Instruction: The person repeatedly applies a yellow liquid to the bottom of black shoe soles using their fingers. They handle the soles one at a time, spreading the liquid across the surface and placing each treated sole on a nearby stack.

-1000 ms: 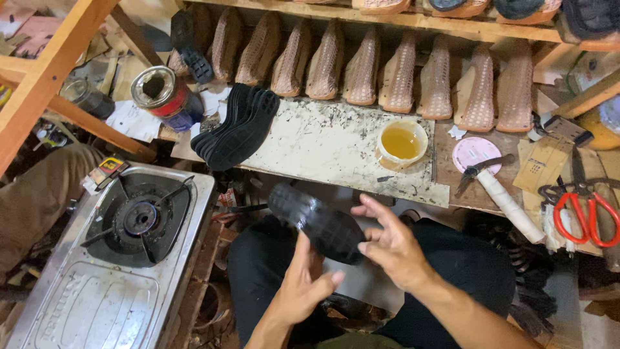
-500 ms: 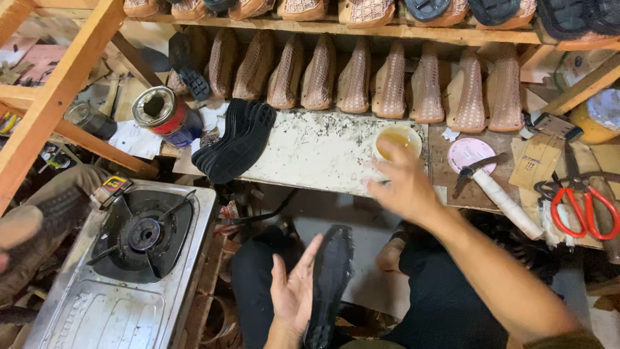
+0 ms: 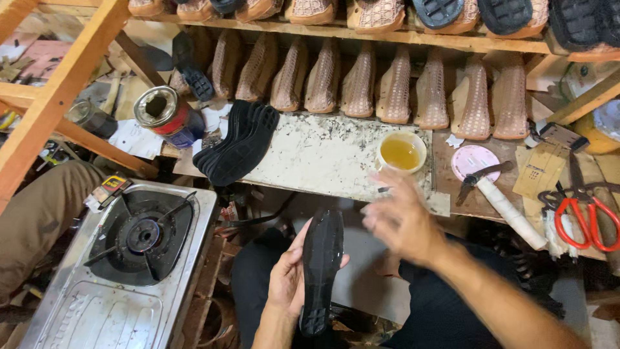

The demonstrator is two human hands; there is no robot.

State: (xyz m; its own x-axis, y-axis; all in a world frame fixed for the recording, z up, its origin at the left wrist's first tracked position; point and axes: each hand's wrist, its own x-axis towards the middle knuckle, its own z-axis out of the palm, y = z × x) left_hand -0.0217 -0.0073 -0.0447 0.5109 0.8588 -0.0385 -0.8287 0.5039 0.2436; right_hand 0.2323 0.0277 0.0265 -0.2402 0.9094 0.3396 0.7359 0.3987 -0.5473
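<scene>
A cluttered shoemaker's workshop, woven uppers racked above a stained counter [image 3: 323, 161]. The left hand [image 3: 287, 278] cups a black rubber sole [image 3: 321, 268] upright over the lap; the right hand [image 3: 400, 216], fingers spread and empty, blurs between it and the glue cup [image 3: 402, 152]. It looks like the gluing step; half a second ago that hand was at the cup.

Black rubber shoe sole [image 3: 321, 268], long and narrow, lying lengthwise in the left hand [image 3: 289, 278] over the lap, toe end pointing away, smooth dark face up, kinda shiny.
</scene>
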